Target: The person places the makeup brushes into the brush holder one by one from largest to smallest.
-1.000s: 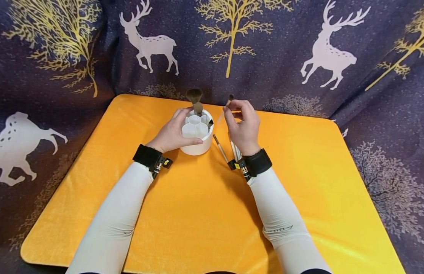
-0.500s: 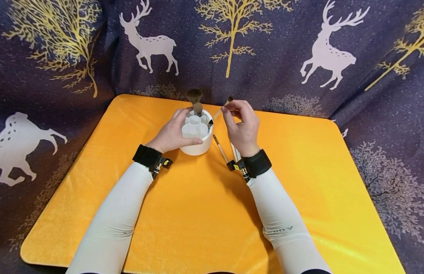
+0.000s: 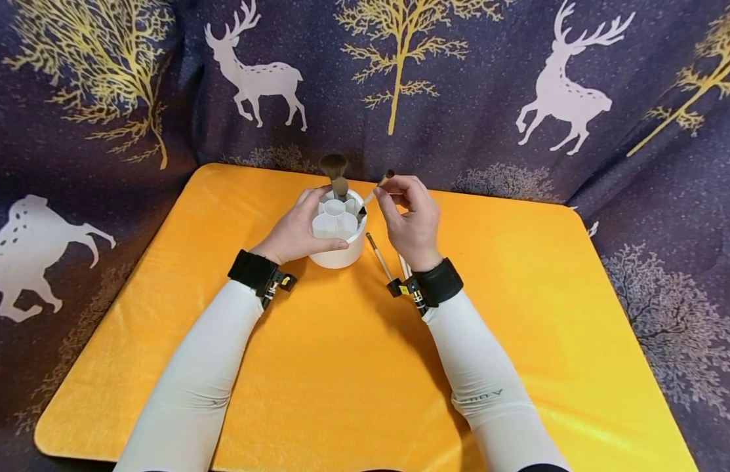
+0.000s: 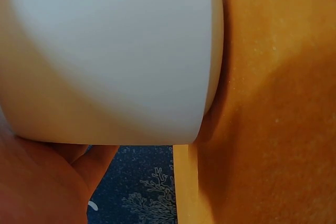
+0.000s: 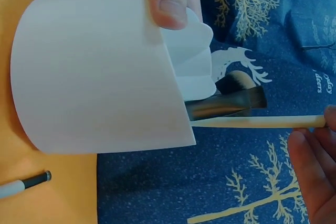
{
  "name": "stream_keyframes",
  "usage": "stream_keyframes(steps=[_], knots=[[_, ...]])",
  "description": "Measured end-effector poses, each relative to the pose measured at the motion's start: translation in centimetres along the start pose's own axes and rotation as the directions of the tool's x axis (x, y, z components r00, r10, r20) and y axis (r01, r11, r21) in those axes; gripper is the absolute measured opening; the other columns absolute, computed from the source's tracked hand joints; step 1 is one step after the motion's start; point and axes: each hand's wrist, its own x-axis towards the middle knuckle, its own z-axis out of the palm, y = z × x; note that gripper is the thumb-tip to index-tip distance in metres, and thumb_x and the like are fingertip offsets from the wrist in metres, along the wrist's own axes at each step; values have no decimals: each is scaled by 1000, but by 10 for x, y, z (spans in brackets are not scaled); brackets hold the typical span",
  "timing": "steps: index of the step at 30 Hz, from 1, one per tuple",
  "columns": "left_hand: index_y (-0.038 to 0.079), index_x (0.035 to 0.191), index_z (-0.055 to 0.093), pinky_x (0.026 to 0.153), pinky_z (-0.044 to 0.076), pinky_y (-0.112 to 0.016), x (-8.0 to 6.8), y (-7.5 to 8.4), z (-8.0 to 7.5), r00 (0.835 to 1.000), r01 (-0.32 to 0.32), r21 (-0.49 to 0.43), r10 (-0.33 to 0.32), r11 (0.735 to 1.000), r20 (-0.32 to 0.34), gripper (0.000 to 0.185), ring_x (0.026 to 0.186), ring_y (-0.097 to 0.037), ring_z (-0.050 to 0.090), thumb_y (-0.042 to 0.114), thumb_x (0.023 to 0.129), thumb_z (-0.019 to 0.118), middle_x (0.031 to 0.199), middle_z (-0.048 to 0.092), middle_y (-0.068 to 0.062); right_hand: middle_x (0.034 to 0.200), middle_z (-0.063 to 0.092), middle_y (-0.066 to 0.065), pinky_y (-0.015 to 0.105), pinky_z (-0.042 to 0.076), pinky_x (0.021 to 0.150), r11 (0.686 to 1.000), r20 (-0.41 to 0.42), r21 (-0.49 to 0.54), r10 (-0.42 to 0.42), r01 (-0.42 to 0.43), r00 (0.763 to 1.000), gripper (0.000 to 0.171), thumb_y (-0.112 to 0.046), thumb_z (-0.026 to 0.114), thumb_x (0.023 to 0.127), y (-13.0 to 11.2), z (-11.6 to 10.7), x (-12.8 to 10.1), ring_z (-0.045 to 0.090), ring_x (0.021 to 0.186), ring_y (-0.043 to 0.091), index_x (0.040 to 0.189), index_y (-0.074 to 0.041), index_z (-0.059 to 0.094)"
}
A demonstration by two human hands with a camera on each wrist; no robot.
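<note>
While a slim makeup brush (image 3: pixel 376 191) was pinched between the thumb and fingertips of the right hand (image 3: pixel 410 223), its lower end was set into a compartment at the right rim of the white round brush holder (image 3: pixel 339 231). That holder was gripped by the left hand (image 3: pixel 295 228), fingers curled round its wall. A large powder brush (image 3: pixel 335 172) was stood upright inside. More brushes (image 3: pixel 381 257) were left lying on the orange mat (image 3: pixel 341 367) just beside the holder.

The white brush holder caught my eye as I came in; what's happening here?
A person's left hand grips the white brush holder on the orange mat. The right hand pinches a thin makeup brush, its lower end at the holder's rim. A large powder brush stands inside; other brushes lie beside it.
</note>
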Motion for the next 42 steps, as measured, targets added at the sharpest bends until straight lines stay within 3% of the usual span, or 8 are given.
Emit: stream_keyframes(steps=[7, 15, 20, 23, 29, 37, 42], knots=[[25, 172, 36, 123, 43, -60, 0, 0, 0, 1000, -1, 7, 1, 1000, -6, 117, 146, -31, 51, 56, 79, 100, 169, 38, -7, 107, 74, 17, 37, 66, 86, 1000, 35, -4, 11, -11, 999, 17, -6, 78, 105, 3, 3, -4, 75, 94, 27, 116, 5, 71], [24, 173, 35, 123, 42, -60, 0, 1, -1, 1000, -3, 14, 4, 1000, -6, 116, 145, -32, 50, 55, 80, 100, 168, 38, -10, 113, 76, 17, 46, 68, 87, 1000, 98, 19, 18, -20, 995, 23, -8, 80, 104, 8, 7, -6, 77, 102, 29, 123, 3, 73], [25, 173, 35, 124, 41, -60, 0, 2, -1, 1000, -3, 16, 3, 1000, -3, 117, 146, -32, 50, 55, 80, 100, 167, 39, -7, 116, 75, 18, 41, 67, 90, 999, 125, 41, 30, -35, 992, 29, -8, 81, 104, 8, 5, -6, 77, 108, 30, 127, 6, 71], [25, 173, 35, 124, 41, -60, 0, 2, -1, 1000, -3, 16, 3, 1000, -4, 117, 147, -32, 49, 54, 80, 100, 168, 39, -7, 117, 74, 18, 39, 66, 93, 998, 128, 46, 37, -43, 991, 29, -9, 80, 104, 9, 3, -5, 76, 109, 30, 128, 6, 71], [25, 173, 35, 125, 40, -60, -1, 2, -1, 1000, -2, 17, 2, 1000, -4, 117, 149, -32, 48, 54, 80, 100, 170, 37, -7, 116, 74, 19, 48, 66, 90, 999, 104, 41, 31, -35, 994, 29, -10, 81, 104, 11, 2, -4, 76, 107, 30, 127, 5, 72], [24, 173, 34, 125, 40, -60, -1, 2, 0, 1000, -5, 25, 5, 1000, -5, 118, 150, -33, 48, 53, 80, 100, 169, 37, -8, 115, 75, 19, 41, 65, 91, 1000, 90, 3, 19, -19, 996, 29, -11, 80, 105, 11, -1, -3, 76, 104, 30, 125, 7, 72], [24, 173, 34, 125, 41, -59, -1, 1, 0, 1000, -3, 28, 3, 1000, -8, 118, 149, -33, 49, 55, 79, 100, 168, 39, -7, 115, 75, 19, 45, 65, 90, 1000, 80, -11, 17, -16, 997, 29, -11, 81, 105, 13, -3, -2, 76, 103, 31, 127, 5, 73]])
